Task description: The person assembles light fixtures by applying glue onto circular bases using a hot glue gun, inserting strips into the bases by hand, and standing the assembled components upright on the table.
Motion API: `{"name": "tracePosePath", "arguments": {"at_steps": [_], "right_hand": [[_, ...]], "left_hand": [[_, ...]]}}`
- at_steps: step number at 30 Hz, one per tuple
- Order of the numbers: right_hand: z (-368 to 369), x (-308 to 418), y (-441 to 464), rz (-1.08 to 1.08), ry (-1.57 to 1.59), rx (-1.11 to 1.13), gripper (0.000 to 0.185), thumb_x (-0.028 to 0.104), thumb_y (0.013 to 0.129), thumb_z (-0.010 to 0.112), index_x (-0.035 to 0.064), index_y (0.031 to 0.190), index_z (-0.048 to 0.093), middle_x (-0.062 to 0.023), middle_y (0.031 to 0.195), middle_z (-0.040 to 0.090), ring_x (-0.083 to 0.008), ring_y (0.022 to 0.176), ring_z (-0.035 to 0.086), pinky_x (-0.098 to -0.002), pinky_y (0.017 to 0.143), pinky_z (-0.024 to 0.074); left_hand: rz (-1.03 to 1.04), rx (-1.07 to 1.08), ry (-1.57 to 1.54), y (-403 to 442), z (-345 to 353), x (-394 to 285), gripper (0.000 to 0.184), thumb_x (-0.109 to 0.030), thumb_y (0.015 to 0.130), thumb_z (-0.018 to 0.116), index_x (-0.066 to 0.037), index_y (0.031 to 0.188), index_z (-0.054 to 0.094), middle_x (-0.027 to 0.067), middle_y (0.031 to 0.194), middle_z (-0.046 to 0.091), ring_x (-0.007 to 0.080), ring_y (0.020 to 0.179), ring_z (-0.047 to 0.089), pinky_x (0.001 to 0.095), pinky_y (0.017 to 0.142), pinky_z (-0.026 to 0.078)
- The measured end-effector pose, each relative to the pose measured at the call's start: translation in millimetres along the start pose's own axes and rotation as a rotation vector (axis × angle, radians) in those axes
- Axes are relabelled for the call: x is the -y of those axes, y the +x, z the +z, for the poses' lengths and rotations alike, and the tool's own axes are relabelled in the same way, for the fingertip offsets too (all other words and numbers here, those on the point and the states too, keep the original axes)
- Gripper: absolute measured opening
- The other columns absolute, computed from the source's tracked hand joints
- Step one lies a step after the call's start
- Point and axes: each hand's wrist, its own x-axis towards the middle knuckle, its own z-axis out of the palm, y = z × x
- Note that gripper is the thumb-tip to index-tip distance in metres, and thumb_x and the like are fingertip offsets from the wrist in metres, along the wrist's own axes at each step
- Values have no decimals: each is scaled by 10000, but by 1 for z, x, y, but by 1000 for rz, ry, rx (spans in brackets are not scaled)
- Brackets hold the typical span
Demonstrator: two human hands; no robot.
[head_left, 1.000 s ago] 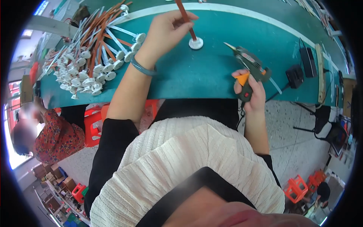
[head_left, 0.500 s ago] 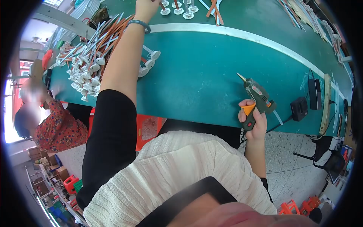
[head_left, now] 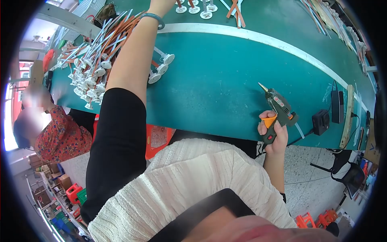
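In my right hand is a dark green hot glue gun with an orange trigger. My fingers wrap its handle, and the nozzle points up and left above the table. My left arm reaches far across the table; my left hand is cut off by the top edge, its fingers out of view. Close to it, several brown and grey strips on round white bases stand upright. Beside my left forearm lie more white-based strips. A large heap of such strips lies left of that arm.
Loose crossed strips lie at the back of the green table. A white strip runs across it. Black power adapters with cables sit at right, near a wooden bar. Another person sits at left.
My left hand has slid slightly right and up, its fingers leaving the view. The glue gun appears slightly lower and further right, still in my right hand. The whole view has shifted a little.
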Motion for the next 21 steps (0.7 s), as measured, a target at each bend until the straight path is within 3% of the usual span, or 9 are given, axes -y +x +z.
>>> {"name": "tracePosePath", "arguments": {"at_steps": [5, 9, 13, 14, 17, 20, 21], "right_hand": [[3, 1, 0, -12, -23, -7, 275, 181, 929, 530, -20, 1117, 533, -235, 1106, 572, -173, 697, 555, -309, 626, 442], [3, -1, 1, -30, -15, 5, 273, 182, 929, 530, -19, 1113, 534, -230, 1103, 571, -168, 693, 549, -304, 619, 433], [2, -2, 1, -29, -64, 30, 311, 248, 935, 546, 8, 1130, 520, -177, 1104, 554, -135, 691, 513, -280, 602, 385], [2, -2, 1, -34, -43, 26, 293, 221, 933, 539, 0, 1124, 523, -192, 1104, 559, -144, 692, 523, -286, 604, 396], [2, -2, 0, -48, -3, 20, 258, 166, 931, 520, -17, 1114, 530, -222, 1101, 570, -162, 693, 543, -300, 610, 415], [1, -3, 1, -65, -18, 29, 257, 161, 933, 511, -17, 1117, 529, -219, 1098, 569, -161, 692, 540, -302, 614, 414], [3, -3, 1, -71, -31, 27, 258, 162, 934, 509, -18, 1118, 528, -217, 1097, 568, -160, 692, 539, -303, 615, 413]], "left_hand": [[-100, 122, -46, 2, -9, -10, 293, -130, 746, 706, 24, 993, 669, 163, 830, 696, 264, 742, 678, 336, 701, 530], [-14, 57, 301, -8, -44, -8, 459, -241, 653, 788, 20, 1013, 676, 175, 852, 699, 291, 758, 675, 351, 728, 530], [-273, 436, 625, -17, -115, -33, 502, -332, 619, 805, -19, 995, 691, 219, 893, 683, 311, 740, 664, 378, 707, 515], [-312, 453, 725, -27, -125, -34, 374, -263, 708, 755, -17, 979, 676, 219, 856, 671, 306, 719, 656, 365, 679, 508], [-150, 557, 846, -48, -143, 5, 297, -320, 839, 694, -32, 906, 717, 121, 767, 684, 210, 704, 655, 318, 656, 509], [-38, 273, 787, -74, -175, -4, 389, -433, 806, 694, -44, 811, 707, 147, 700, 648, 278, 645, 624, 366, 619, 490], [-18, 191, 746, -77, -189, -7, 375, -423, 809, 699, -48, 801, 703, 127, 683, 640, 252, 635, 621, 359, 608, 485]]}}
